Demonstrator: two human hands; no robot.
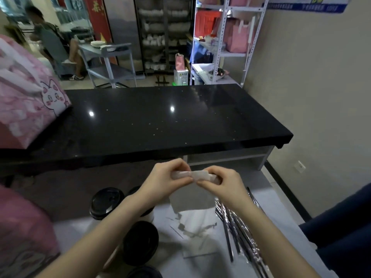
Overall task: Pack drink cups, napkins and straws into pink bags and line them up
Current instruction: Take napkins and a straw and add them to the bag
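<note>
Pink cat-print bag (30, 101), black counter (160, 121)

The person's left hand (163, 178) and right hand (220, 184), both just on the near side of the black worktop (160, 117), are bare, with slim fingers. The left forearm (104, 237) and right forearm (267, 233) are bare as well, as far as the view reaches. Nearer than the worktop's right end is dark navy cloth (345, 227). Whether it is the person's own garment cannot be told.
</note>
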